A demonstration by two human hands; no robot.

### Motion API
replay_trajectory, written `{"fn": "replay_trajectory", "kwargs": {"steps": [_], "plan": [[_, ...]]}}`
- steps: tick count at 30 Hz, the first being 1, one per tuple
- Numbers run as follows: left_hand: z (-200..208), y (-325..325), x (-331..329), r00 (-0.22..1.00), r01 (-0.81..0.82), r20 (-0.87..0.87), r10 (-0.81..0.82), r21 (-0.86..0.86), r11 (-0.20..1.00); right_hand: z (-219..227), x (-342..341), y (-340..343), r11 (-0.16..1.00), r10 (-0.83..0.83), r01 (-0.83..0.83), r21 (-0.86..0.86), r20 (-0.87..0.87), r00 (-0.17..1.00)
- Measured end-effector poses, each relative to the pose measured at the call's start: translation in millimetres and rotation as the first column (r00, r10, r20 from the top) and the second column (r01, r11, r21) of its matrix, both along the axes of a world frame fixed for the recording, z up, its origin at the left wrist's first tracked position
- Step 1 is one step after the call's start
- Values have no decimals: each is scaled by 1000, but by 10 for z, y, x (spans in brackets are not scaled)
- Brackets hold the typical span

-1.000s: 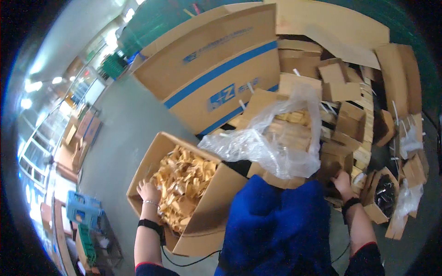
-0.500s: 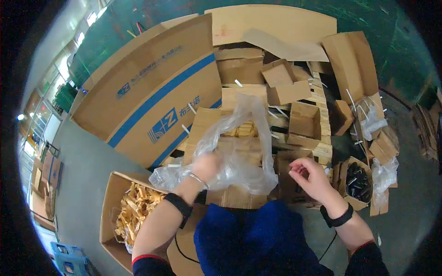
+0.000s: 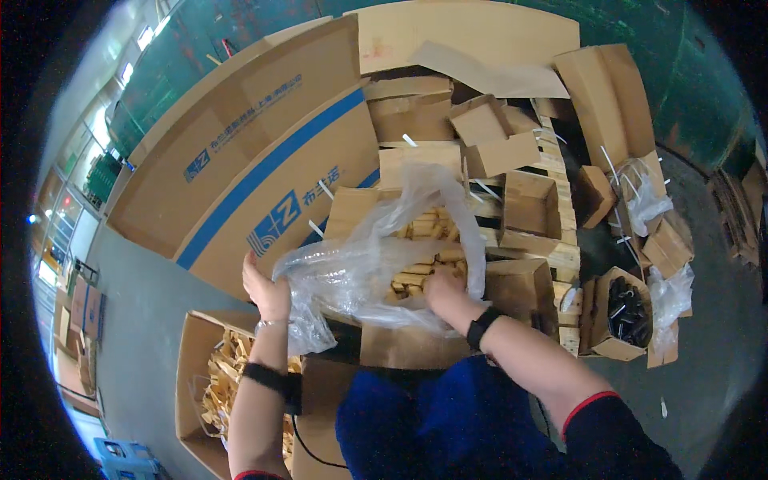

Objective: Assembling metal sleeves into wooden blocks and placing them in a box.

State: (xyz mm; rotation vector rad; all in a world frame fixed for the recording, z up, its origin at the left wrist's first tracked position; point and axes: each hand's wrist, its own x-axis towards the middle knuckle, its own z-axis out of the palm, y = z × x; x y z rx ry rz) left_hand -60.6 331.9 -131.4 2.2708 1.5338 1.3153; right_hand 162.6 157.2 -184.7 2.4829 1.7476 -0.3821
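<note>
From here, the right hand (image 3: 446, 291) has moved in among the tan pieces (image 3: 410, 280) at mid-frame, grip hidden; the left hand (image 3: 268, 296) has swung left beside the clear plastic (image 3: 344, 268), its hold unclear.

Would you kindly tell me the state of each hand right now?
Left hand: beside the clear plastic, at its left edge; grip cannot be told.
Right hand: among tan pieces, partly hidden; grip cannot be told.

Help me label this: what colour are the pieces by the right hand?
The pieces are yellowish tan; head view.
</note>
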Motion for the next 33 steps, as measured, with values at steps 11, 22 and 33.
{"fn": "replay_trajectory", "kwargs": {"steps": [11,22,33], "plan": [[739,-1200,131,754,654,139,-642,-253,713,19,74,25,993,5,6,116,-92,996],[1189,-1921,335,572,804,653,-496,-567,181,1528,-206,-1417,837,372,185,514,-784,497],[1452,-2546,421,545,828,777,-315,-558,57,1640,-218,-2179,779,457,289,556,-820,345]]}}
